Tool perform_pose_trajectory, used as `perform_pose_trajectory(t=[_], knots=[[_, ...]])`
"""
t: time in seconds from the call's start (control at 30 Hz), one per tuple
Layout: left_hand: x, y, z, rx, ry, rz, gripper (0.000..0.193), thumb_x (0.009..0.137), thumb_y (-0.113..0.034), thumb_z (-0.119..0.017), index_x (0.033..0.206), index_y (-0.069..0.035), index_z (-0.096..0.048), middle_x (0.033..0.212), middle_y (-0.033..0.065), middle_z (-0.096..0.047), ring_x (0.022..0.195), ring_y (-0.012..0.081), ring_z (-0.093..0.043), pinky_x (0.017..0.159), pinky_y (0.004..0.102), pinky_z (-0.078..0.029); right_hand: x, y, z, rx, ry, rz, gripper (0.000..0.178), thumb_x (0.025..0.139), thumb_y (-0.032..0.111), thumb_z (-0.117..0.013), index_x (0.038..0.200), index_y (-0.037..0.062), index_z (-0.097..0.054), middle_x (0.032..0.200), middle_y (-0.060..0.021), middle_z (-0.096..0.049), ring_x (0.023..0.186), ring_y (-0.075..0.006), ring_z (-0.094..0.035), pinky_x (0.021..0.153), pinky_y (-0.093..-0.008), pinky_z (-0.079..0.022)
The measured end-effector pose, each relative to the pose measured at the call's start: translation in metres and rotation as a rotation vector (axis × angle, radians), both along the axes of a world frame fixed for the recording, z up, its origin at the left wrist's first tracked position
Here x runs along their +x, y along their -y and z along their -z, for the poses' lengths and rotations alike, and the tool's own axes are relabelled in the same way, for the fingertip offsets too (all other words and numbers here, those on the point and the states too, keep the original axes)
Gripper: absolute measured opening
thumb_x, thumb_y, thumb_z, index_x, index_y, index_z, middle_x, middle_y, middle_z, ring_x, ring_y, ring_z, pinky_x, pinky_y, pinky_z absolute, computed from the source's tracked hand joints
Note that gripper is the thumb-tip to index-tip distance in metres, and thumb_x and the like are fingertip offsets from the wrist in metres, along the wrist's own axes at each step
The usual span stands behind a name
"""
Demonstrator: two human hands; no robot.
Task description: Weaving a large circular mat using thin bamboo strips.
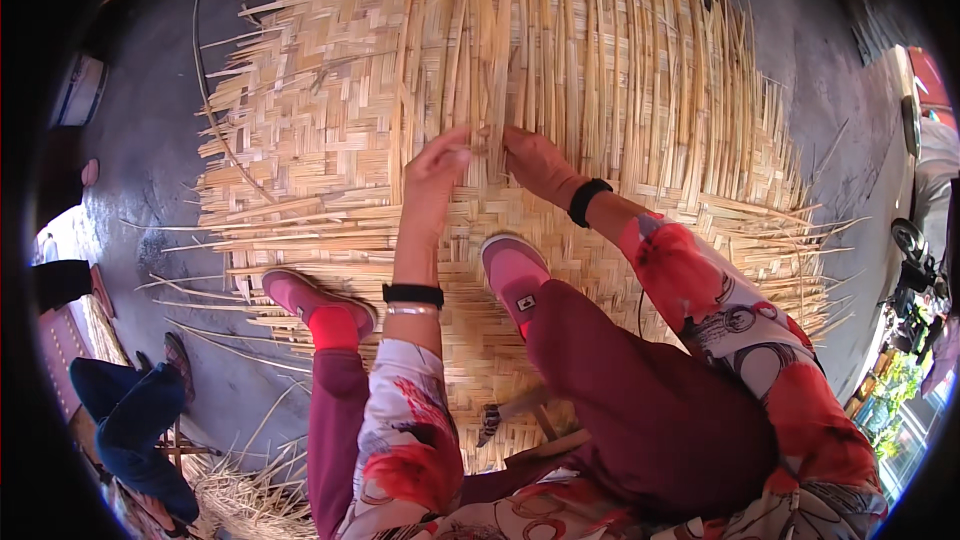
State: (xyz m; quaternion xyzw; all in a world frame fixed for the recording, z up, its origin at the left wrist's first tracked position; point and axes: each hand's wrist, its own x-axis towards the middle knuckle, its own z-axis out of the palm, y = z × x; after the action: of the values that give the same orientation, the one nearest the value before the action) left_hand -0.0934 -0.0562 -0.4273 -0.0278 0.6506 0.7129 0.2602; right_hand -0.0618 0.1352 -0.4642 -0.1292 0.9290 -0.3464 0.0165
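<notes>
The left grip point(437, 162) is half-curled and blurred, the right grip point(543, 162) bent with its fingertips at the long strips point(490, 60); whether either is pinched on one, I cannot tell. A thin strip could split or skip its place in the weave if bent sharply or pulled unevenly, and a raw edge might nick a finger. Those strips run between the grips and away beyond them. The woven mat point(345, 140) spreads beneath and around both, with pink shoes point(515, 265) pressing on it nearer the body.
</notes>
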Motion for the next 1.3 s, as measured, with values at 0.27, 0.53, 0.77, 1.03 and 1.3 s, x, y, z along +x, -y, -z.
perform_pose_trajectory(t=[0.27,0.53,0.77,1.03,1.3], knots=[[0.043,0.056,0.009,-0.091,0.208,-0.837,0.016,0.09,0.0,-0.056,0.104,-0.004,-0.063,0.085,0.0087,-0.064,0.066,0.0094,-0.056,0.054,0.0202,-0.041,0.011,0.007,-0.008,-0.226,0.484,0.432,0.044,0.081,0.002,-0.054,0.121,-0.007,-0.038,0.077,-0.024,-0.061,0.07,-0.0404,-0.062,0.064,-0.0444,-0.051],[-0.022,0.084,-0.068,-0.121,-0.168,-0.552,0.016,0.092,-0.006,-0.055,0.106,-0.003,-0.062,0.09,0.0088,-0.066,0.08,0.0137,-0.065,0.062,0.0212,-0.042,-0.023,0.046,-0.035,-0.299,0.452,-0.296,0.021,0.081,0.015,-0.062,0.096,0.0011,-0.061,0.086,-0.0185,-0.061,0.085,-0.0356,-0.059,0.079,-0.0434,-0.046],[-0.056,0.038,-0.024,-0.461,-0.157,0.388,0.012,0.082,-0.001,-0.062,0.093,-0.001,-0.062,0.095,0.0065,-0.066,0.09,0.0166,-0.062,0.078,0.0282,-0.048,-0.012,0.032,-0.045,-0.273,0.312,0.165,0.028,0.079,0.019,-0.068,0.07,-0.0012,-0.05,0.059,-0.0165,-0.049,0.054,-0.0331,-0.047,0.053,-0.0381,-0.041],[-0.068,-0.027,0.03,-1.09,-0.335,0.355,0.031,0.076,-0.024,-0.074,0.096,-0.003,-0.063,0.086,0.0208,-0.067,0.085,0.038,-0.065,0.072,0.0426,-0.052,0.006,0.039,-0.051,-0.21,0.104,0.01,0.012,0.079,0.012,-0.064,0.081,0.0041,-0.055,0.076,-0.0123,-0.062,0.071,-0.0324,-0.062,0.062,-0.0397,-0.049],[-0.09,-0.013,0.057,-0.713,-0.083,0.526,0.038,0.072,-0.028,-0.074,0.094,0.003,-0.066,0.095,0.025,-0.066,0.094,0.0371,-0.064,0.084,0.0439,-0.051,0.001,0.045,-0.048,-0.234,0.262,0.08,0.021,0.085,0.017,-0.062,0.076,0.0017,-0.051,0.068,-0.013,-0.061,0.061,-0.0286,-0.061,0.058,-0.0361,-0.048]])
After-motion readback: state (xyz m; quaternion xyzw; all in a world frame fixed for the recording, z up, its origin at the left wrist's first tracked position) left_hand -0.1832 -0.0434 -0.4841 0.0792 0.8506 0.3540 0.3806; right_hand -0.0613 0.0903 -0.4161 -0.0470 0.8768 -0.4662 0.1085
